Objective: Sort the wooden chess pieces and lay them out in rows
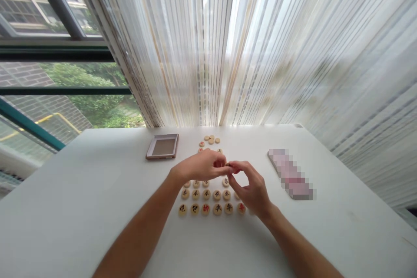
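A small wooden disc (227, 164) sits pinched where the two hands meet, just above the centre of the table; only a sliver of its edge shows, so any marking on it is hidden. The left hand (200, 166) reaches in from the lower left, its fingers together and curled over the disc. The right hand (250, 187) comes in from the lower right, with its thumb and forefinger narrowed onto the same spot.

Directly beneath the hands lie round wooden xiangqi pieces (206, 194) in neat rows, their characters cut in black or red. The two nearest rows are plain to see, the lowest one ending at the heel of the right hand, while a third row is partly covered by the left hand. Beyond the hands, a loose cluster of similar pieces (211, 140) lies toward the far edge of the white table (71, 200).

Upper left of the cluster rests a small rectangular frame (162, 146) with a brown rim and tan centre. To the right lies a long pixelated strip (289, 173), pinkish and unreadable. A sheer striped curtain (260, 52) hangs behind the table, and a window (61, 91) at the upper left looks onto trees and a brick building.
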### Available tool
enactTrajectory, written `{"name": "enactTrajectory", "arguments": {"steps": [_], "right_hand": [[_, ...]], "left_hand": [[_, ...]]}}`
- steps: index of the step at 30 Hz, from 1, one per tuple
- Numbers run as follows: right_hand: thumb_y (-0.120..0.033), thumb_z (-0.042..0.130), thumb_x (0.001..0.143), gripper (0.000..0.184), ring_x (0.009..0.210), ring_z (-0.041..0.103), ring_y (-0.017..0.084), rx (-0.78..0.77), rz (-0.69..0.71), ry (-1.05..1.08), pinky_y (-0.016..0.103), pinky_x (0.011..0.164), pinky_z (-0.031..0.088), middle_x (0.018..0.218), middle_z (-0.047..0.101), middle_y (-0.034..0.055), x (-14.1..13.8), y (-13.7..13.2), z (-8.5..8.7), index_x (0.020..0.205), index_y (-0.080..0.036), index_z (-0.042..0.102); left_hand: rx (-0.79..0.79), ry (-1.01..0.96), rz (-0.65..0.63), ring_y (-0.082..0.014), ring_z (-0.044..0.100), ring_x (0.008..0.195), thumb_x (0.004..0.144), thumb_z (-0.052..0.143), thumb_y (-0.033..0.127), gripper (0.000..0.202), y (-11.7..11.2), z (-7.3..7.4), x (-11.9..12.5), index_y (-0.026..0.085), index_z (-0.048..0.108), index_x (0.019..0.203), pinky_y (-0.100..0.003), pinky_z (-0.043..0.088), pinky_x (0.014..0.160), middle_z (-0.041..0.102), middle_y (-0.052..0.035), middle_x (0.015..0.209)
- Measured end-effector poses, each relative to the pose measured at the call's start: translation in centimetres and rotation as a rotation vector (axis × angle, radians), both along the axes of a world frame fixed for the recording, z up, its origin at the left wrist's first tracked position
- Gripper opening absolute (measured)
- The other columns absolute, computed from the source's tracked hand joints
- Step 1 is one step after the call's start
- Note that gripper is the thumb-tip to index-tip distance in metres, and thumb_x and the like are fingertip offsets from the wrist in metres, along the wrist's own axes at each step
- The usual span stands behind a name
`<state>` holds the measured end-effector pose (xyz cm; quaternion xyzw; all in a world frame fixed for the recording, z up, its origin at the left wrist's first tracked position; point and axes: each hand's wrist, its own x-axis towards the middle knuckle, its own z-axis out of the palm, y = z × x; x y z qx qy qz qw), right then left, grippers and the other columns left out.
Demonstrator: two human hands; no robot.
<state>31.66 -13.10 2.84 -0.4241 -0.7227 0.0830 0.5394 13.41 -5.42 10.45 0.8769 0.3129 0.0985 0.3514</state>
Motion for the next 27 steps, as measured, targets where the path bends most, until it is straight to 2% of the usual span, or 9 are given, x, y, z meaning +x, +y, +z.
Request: {"name": "enactTrajectory", "arguments": {"steps": [4, 10, 17, 24, 27], "right_hand": [[-0.009, 0.063, 0.088, 0.036, 0.083, 0.065, 0.019, 0.010, 0.026, 0.008, 0.034, 0.076, 0.057, 0.093, 0.066, 0.0037, -0.3, -0.2, 0.0, 0.120, -0.027, 0.059], [-0.010, 0.064, 0.088, 0.032, 0.080, 0.066, 0.018, -0.004, 0.057, -0.026, 0.033, 0.073, 0.058, 0.092, 0.068, 0.0038, -0.6, -0.6, 0.1, 0.115, -0.026, 0.059], [-0.011, 0.066, 0.087, 0.039, 0.085, 0.068, 0.020, -0.048, 0.121, -0.005, 0.036, 0.077, 0.059, 0.098, 0.070, 0.0046, -0.7, -0.9, -0.1, 0.121, -0.028, 0.058], [-0.012, 0.066, 0.088, 0.037, 0.084, 0.067, 0.020, -0.116, 0.122, 0.048, 0.035, 0.076, 0.059, 0.096, 0.069, 0.0042, -0.4, -0.7, -0.3, 0.120, -0.028, 0.059], [-0.013, 0.064, 0.091, 0.031, 0.087, 0.067, 0.020, -0.174, 0.167, 0.110, 0.035, 0.078, 0.059, 0.100, 0.069, 0.0057, -0.5, -0.7, -0.3, 0.118, -0.027, 0.062]], "left_hand": [[-0.011, 0.096, -0.064, -0.0114, 0.054, 0.056, 0.097, 0.044, 0.055, 0.049, -0.2, 0.5, -0.3, 0.016, 0.065, 0.075, -0.023, 0.035, 0.053, 0.065, 0.0000, 0.068], [-0.028, 0.096, -0.102, -0.0126, 0.059, 0.062, 0.102, 0.038, 0.043, 0.044, -1.3, 1.1, -1.5, 0.018, 0.067, 0.082, -0.024, 0.039, 0.059, 0.071, -0.0007, 0.075], [-0.192, 0.071, -0.189, -0.0135, 0.064, 0.071, 0.099, 0.043, 0.030, 0.027, -1.5, 1.7, -2.5, 0.021, 0.068, 0.105, -0.022, 0.045, 0.063, 0.073, -0.0009, 0.084], [-0.220, 0.067, -0.163, -0.0135, 0.063, 0.066, 0.098, 0.044, 0.031, 0.023, -1.0, 1.2, -2.6, 0.020, 0.064, 0.095, -0.023, 0.043, 0.058, 0.073, -0.0004, 0.083], [-0.176, 0.076, -0.128, -0.0130, 0.060, 0.063, 0.099, 0.043, 0.034, 0.025, -1.0, 1.0, -2.6, 0.020, 0.062, 0.090, -0.024, 0.041, 0.057, 0.072, -0.0003, 0.082]]}}
